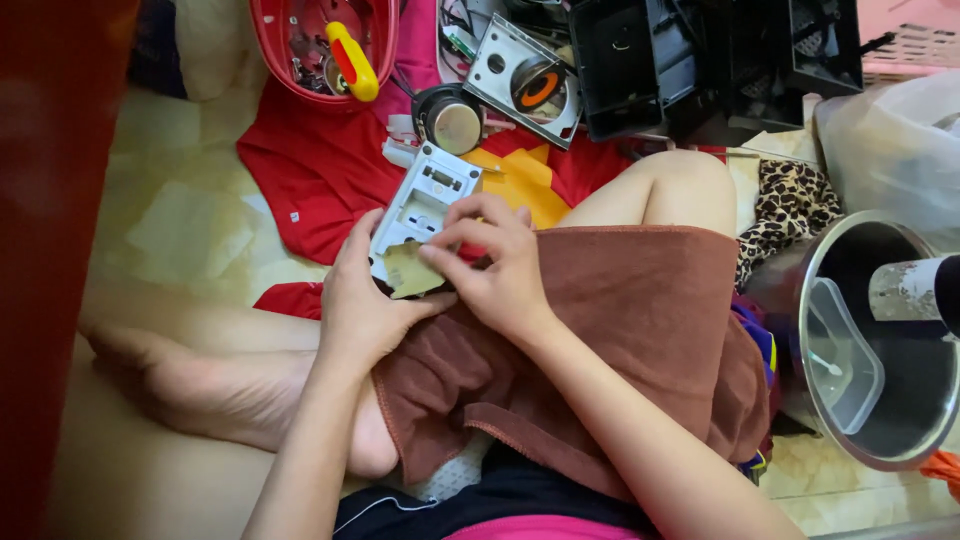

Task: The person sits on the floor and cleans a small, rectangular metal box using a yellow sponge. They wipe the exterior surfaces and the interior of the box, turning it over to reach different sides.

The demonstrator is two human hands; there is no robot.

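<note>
Plastic panel (420,205), pale grey with small cut-out windows, sits tilted over the lap above a brown towel (640,330), its far edge reaching out over a red cloth (320,170). The left hand (365,300) curls closed around its lower left edge. The right hand (495,265) pinches a tan card (412,270) against it (fingers bent, nearly closed). A steel pot (880,340) stands well to the right; bare floor lies open to the left.
</note>
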